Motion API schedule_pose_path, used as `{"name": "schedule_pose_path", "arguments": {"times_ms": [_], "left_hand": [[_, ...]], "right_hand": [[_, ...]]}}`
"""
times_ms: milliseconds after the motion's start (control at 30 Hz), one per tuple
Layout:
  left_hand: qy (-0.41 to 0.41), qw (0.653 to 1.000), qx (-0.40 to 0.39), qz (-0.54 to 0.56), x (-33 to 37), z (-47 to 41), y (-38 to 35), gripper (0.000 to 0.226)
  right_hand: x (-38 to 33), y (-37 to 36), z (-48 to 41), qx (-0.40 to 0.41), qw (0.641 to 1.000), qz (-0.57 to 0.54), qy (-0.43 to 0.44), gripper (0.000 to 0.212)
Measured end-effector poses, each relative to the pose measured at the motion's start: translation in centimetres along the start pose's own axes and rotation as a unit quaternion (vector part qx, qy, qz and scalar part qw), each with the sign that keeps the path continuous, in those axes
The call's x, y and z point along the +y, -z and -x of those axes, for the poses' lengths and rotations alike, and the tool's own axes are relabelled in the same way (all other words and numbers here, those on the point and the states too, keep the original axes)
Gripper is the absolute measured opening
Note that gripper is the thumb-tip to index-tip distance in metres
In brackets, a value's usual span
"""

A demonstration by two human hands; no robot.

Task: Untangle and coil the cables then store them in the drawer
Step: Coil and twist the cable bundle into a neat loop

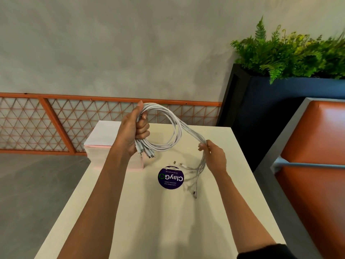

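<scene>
Two bare hands hold one bundle of white cables (190,130) in the air above the pale bench (168,221). The left hand (133,129) is raised over the far left part of the bench, its grip curled tight round the gathered strands, with the thumb pointing up along them. From this fist the cables swing out in one round loop of several turns. Below the fist a cluster of plugs (150,155) hangs down, about four of them, though they crowd too closely for a sure count. The right hand (215,156) is lower and to the right. Its grip pinches the same strands between thumb and fingertips where they leave the loop. Below that pinch the loose ends (195,193) fan out and trail down towards the bench, blurred, so their number cannot be told. On the bench lies one round purple sticker (170,177) with white lettering, between the two forearms. One white box (104,135) with a pink edge stands at the far left corner of the bench, partly behind the left wrist. Beyond the bench runs one orange lattice railing (56,118) along a grey wall. To the right stand one dark planter (270,101) full of green ferns and one orange padded seat (317,137).
</scene>
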State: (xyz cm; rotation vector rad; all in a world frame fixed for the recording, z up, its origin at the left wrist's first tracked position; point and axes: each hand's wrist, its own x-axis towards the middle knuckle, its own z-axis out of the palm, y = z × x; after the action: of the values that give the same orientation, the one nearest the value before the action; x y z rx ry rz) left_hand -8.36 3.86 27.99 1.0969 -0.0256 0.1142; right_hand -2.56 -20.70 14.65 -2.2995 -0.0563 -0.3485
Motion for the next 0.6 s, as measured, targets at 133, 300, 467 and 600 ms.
{"name": "schedule_pose_path", "arguments": {"times_ms": [133,300,467,600], "left_hand": [[0.002,1.000,-0.013,-0.020,-0.3,0.3,-0.9,0.040],[-0.009,0.999,-0.033,-0.007,0.2,0.5,-1.7,0.041],[-0.009,0.999,-0.026,0.021,0.0,0.0,-0.9,0.041],[-0.001,0.997,-0.017,0.069,0.1,-0.8,0.3,0.042]], "right_hand": [[-1.1,-2.3,0.0,0.147,0.984,0.066,-0.080,0.016],[0.1,-3.5,0.0,0.173,0.965,-0.042,-0.191,0.029],[1.4,-2.6,0.7,0.110,0.963,-0.211,-0.125,0.016],[2.7,-1.3,0.6,0.030,0.923,-0.370,-0.102,0.019]]}}
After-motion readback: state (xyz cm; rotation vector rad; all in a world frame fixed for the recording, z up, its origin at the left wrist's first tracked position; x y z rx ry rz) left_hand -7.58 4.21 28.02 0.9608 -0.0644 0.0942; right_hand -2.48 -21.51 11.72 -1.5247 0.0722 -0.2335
